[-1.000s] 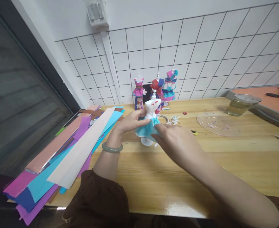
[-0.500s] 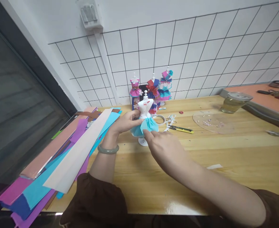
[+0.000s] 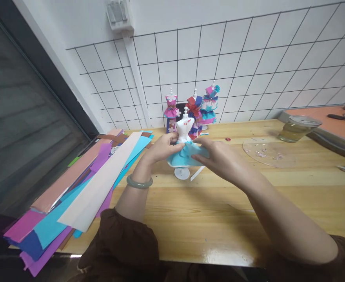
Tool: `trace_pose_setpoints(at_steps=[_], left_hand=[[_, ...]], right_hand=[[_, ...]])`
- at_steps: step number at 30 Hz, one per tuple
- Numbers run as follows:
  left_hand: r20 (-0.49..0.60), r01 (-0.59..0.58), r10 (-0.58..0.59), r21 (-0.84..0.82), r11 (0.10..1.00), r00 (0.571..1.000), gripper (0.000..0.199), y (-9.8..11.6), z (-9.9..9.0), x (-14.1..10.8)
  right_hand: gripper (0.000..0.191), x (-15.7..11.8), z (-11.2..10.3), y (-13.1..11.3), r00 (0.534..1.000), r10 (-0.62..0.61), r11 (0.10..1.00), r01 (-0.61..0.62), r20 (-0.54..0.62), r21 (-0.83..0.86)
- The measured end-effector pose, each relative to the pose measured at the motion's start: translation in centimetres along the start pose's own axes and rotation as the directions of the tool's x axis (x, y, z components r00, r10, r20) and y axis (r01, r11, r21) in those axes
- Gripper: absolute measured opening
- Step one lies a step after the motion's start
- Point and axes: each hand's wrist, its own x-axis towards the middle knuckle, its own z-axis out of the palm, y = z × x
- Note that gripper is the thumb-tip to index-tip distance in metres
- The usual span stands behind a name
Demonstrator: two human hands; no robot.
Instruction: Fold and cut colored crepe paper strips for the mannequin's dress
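A small white dress form (image 3: 185,124) with red marks on its chest stands on a round white base (image 3: 182,173), tilted slightly. Around its lower half runs a light blue crepe paper skirt (image 3: 180,158), gathered at the waist. My left hand (image 3: 163,149) is closed on the form at the waist, thumb pressing the skirt's top edge. On the right side, my right hand (image 3: 219,154) has the blue paper between thumb and fingers, spreading it outward. Below that hand, a narrow white strip (image 3: 197,173) shows beside the base.
Behind stand several dressed forms, including a pink one (image 3: 171,107) and a blue-and-pink one (image 3: 210,103). Coloured paper sheets (image 3: 102,184) lie piled at left. A clear plate (image 3: 268,152) with small beads and a cup of yellowish liquid (image 3: 297,129) are at right.
My right hand has moved from the skirt's front to its right side, pulling the blue paper outward. My left hand stays at the waist. The white strip now shows beside the base.
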Motion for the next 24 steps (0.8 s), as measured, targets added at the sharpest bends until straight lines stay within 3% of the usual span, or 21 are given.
trace_pose_setpoints(at_steps=[4,7,10,12,24], left_hand=[[-0.169,0.071,-0.065,0.033,0.997,0.983,0.032,-0.1,0.0,0.1],[-0.236,0.092,-0.096,-0.027,0.995,0.967,0.028,0.0,-0.1,0.2],[-0.296,0.112,-0.123,-0.053,0.992,0.947,0.022,0.0,-0.2,0.2],[-0.313,0.131,-0.142,-0.056,0.990,0.939,0.020,-0.1,-0.3,0.2],[-0.345,0.193,-0.190,-0.025,0.981,0.919,0.017,0.5,-0.4,-0.1]], right_hand=[[0.045,0.7,0.4,1.0,0.960,-0.044,0.994,0.013,-0.277,-0.112],[0.046,0.6,0.0,1.0,0.893,-0.204,0.977,0.162,-0.401,-0.136],[0.041,0.2,-0.3,0.3,0.856,-0.383,0.924,0.357,-0.347,-0.138],[0.034,-0.1,-0.3,-0.2,0.843,-0.445,0.896,0.424,-0.301,-0.135],[0.020,0.5,1.2,-0.9,0.812,-0.538,0.832,0.469,-0.226,-0.295]])
